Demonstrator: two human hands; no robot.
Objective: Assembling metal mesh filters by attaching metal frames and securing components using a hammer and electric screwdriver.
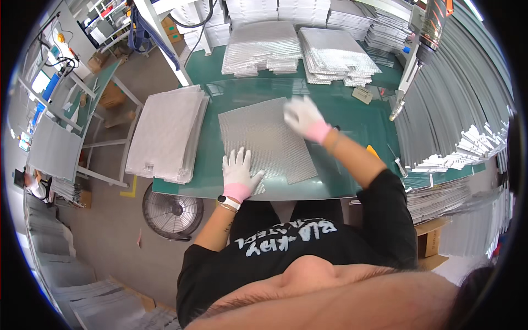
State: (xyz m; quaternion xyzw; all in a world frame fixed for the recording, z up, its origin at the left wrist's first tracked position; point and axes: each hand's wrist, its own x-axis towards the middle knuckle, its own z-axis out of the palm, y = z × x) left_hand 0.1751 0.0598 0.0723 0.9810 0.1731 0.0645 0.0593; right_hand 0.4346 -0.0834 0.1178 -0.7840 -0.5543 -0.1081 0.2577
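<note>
A grey perforated or mesh sheet (263, 136) with a notch in its near edge lies flat on the green work table (352, 127). My left hand (238, 168), in a white glove with a pink cuff, rests open on the sheet's near left part, fingers spread. My right hand (302, 116), gloved the same way, is over or beside the sheet's far right corner. Motion smears its fingers, so I cannot tell whether they touch or grip the sheet.
A pile of whitish sheets (165, 132) stands at the table's left, with two silvery stacks (261, 47) (336, 54) at the back. A power screwdriver (428, 44) hangs at the upper right. Tall grey sheet stacks (462, 93) line the right side. A floor fan (175, 211) stands below left.
</note>
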